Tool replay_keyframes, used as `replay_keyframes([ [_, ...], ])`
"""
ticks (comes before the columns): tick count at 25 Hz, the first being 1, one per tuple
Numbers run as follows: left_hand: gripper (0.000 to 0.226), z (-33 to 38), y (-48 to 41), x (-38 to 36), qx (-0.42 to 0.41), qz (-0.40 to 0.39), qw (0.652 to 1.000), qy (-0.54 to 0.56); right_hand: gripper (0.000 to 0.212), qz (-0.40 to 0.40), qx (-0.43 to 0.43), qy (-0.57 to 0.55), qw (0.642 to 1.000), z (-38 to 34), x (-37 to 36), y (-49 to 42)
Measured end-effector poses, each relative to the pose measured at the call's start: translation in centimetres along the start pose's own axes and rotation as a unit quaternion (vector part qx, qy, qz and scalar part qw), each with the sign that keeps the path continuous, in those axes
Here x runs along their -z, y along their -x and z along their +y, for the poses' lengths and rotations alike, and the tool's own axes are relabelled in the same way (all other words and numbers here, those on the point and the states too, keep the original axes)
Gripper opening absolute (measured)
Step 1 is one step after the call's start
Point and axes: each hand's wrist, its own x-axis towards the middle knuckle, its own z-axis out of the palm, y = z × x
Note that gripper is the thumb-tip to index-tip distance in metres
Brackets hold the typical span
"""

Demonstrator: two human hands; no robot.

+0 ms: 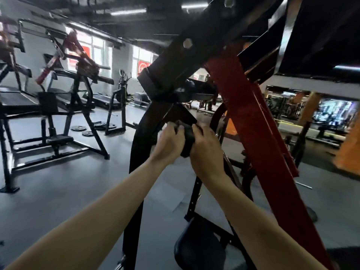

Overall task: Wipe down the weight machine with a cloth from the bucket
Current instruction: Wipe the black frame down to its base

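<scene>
**Two bare forearms reach up, both hands on a dark cloth at the weight machine**

The person's bare forearms rise from the bottom edge and meet just below the middle of the view. There the left hand (169, 142) and the right hand (206, 152) grip a dark, crumpled fabric cloth (186, 140) between them. The left fingers are curled over its upper left part. The right fingers are bent round its right side, their tips hidden behind the fabric. The cloth's long axis runs nearly up and down. Its upper end points at, and seems to touch, a flat black metal plate (182, 114) on the black-and-red steel weight machine (251, 121). Its lower end hangs between the wrists.

Outward from there, a broad red-painted beam (272, 172) slants from upper left to lower right, just right of the hands. A thick black beam (175, 69) with a pale bolt head crosses above them, rising to the right. A black curved upright (136, 156) drops at the left of the hands to the grey rubber floor (64, 191). A round black padded seat (196, 248) sits low, between the forearms.

Well apart at the left stand another black-framed machine (58, 106) and several black weight plates (81, 130) lying flat on the floor. Bright windows (97, 49) line the far wall.
</scene>
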Motion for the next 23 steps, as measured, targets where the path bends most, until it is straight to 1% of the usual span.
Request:
replay_keyframes([
  [2, 0.025, 0.2, 0.0, 0.3, -0.015, -0.013, 1.000, 0.016, 0.060, 0.007, -0.032, -0.003, 0.999, -0.2, 0.8, -1.3],
  [3, 0.025, 0.4, 0.0, 0.7, -0.019, -0.025, 0.999, 0.025, 0.058, 0.026, -0.042, 0.010, 0.999, -0.4, 1.3, -2.0],
  [5, 0.025, 0.6, -0.2, 1.7, -0.027, -0.038, 0.998, 0.038, 0.047, 0.075, -0.046, 0.053, 0.995, -0.7, 2.0, -3.1],
  [6, 0.021, 0.6, -0.3, 2.1, -0.028, -0.044, 0.998, 0.046, 0.044, 0.078, -0.044, 0.070, 0.994, -1.0, 1.9, -3.3],
  [7, 0.016, 0.6, -0.4, 2.5, -0.024, -0.048, 0.997, 0.051, 0.047, 0.055, -0.037, 0.083, 0.994, -1.4, 1.5, -3.2],
  [9, 0.011, 0.3, -0.4, 3.2, -0.019, -0.047, 0.997, 0.052, 0.065, -0.014, -0.024, 0.101, 0.995, -2.5, 0.3, -2.2],
  [11, 0.011, 0.1, -0.4, 3.8, -0.016, -0.045, 0.998, 0.043, 0.083, -0.051, -0.024, 0.113, 0.992, -2.9, -0.9, -1.6],
  [13, 0.009, -0.1, -0.4, 4.3, -0.019, -0.050, 0.997, 0.048, 0.093, -0.072, -0.010, 0.095, 0.993, -3.2, -0.8, -3.2],
  [14, 0.008, -0.1, -0.5, 4.4, -0.021, -0.056, 0.997, 0.058, 0.091, -0.078, -0.007, 0.067, 0.995, -3.1, -0.6, -4.6],
  [15, 0.007, 0.1, -0.4, 4.5, -0.024, -0.061, 0.996, 0.062, 0.083, -0.080, -0.009, 0.032, 0.996, -3.3, -0.3, -6.1],
  [17, 0.005, 0.2, -0.1, 4.5, -0.036, -0.060, 0.996, 0.061, 0.061, -0.074, -0.022, -0.020, 0.997, -3.5, -0.2, -7.7],
  [19, 0.004, 0.0, 0.1, 4.3, -0.044, -0.055, 0.996, 0.058, 0.042, -0.045, -0.062, -0.060, 0.995, -3.8, -0.3, -6.8],
  [20, 0.006, -0.2, 0.2, 4.3, -0.041, -0.054, 0.996, 0.056, 0.037, -0.031, -0.065, -0.043, 0.996, -3.5, -0.6, -5.5],
  [21, 0.007, -0.5, 0.3, 4.2, -0.034, -0.054, 0.996, 0.057, 0.037, -0.020, -0.053, 0.008, 0.998, -3.2, -1.0, -3.9],
  [23, 0.008, -1.0, 0.3, 4.2, -0.025, -0.056, 0.996, 0.058, 0.044, -0.024, -0.019, 0.097, 0.995, -2.2, -1.5, -1.7],
])
